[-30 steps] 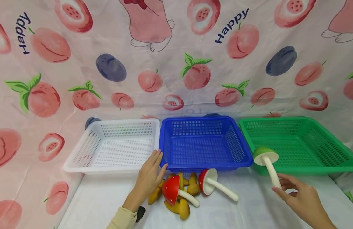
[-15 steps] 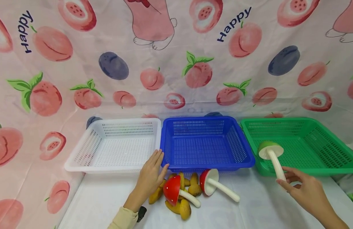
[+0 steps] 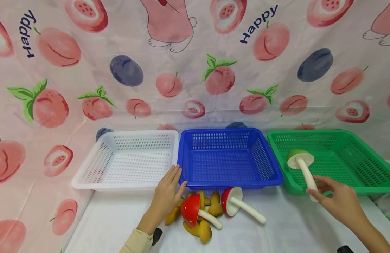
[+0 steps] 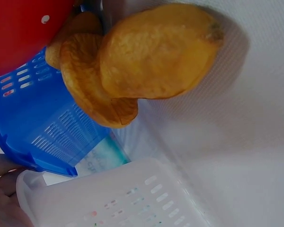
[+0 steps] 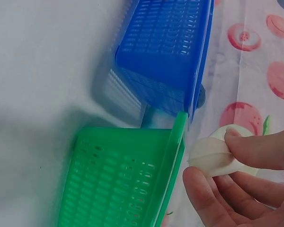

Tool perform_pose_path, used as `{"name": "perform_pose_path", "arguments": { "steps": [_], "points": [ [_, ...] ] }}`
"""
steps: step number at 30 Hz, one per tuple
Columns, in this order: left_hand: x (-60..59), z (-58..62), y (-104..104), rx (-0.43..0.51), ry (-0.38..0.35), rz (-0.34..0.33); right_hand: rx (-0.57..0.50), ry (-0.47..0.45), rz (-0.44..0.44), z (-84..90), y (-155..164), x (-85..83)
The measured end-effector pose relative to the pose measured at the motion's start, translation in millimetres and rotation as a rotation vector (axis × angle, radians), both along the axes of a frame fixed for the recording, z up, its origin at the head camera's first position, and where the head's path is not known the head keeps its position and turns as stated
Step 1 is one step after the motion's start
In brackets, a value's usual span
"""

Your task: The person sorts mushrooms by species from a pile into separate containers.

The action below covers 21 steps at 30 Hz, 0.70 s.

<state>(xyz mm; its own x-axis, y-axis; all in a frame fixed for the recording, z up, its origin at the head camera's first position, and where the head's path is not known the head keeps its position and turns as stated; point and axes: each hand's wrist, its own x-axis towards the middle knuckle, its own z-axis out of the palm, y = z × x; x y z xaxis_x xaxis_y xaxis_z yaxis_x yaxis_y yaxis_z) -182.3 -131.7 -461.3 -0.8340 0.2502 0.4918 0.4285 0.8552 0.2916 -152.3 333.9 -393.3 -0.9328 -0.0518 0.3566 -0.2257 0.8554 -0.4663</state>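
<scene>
Green-capped mushroom [image 3: 303,166] — where is it, and how is it held?

Over the near left part of the green basket [image 3: 356,190], tilted, its cap [image 3: 296,152] up and away from the person. The right hand [image 3: 338,198] pinches the lower stem [image 3: 308,178] between thumb and fingertips; whether the stem touches the rim, I cannot tell.

How would it handle?

Light and stiff, I'd judge, like a foam or plastic model. Its smooth stem might turn under a loose pinch, and the join below the cap is probably the weak spot — so I'd hold the stem, not the cap's edge.

And the other hand?

The left hand [image 3: 165,191] has its fingers straight and close together, thumb apart, where the white basket [image 3: 138,168] and blue basket [image 3: 220,167] meet.

What's in the baskets?

Perforated bottoms and walls are what shows inside. Other mushrooms lie on the tablecloth [image 3: 251,240] before the blue one: two red-capped mushrooms [image 3: 189,211], one leaning on a cluster of yellow-brown mushrooms [image 3: 205,232], the other just beside them.
</scene>
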Motion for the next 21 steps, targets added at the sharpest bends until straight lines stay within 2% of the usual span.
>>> {"name": "perform_pose_path", "arguments": {
  "steps": [8, 14, 21],
  "points": [
    [-0.4, -0.4, 0, -0.014, 0.008, 0.004, 0.021, 0.033, 0.010, -0.1, 4, -14.6],
    [0.0, 0.5, 1, -0.007, 0.016, 0.003, 0.049, 0.025, -0.001, 0.8, 5, -25.4],
    [-0.1, 0.2, 0, -0.009, 0.024, -0.002, 0.032, -0.015, 0.016, -3.3, 9, -37.8]
  ]
}}
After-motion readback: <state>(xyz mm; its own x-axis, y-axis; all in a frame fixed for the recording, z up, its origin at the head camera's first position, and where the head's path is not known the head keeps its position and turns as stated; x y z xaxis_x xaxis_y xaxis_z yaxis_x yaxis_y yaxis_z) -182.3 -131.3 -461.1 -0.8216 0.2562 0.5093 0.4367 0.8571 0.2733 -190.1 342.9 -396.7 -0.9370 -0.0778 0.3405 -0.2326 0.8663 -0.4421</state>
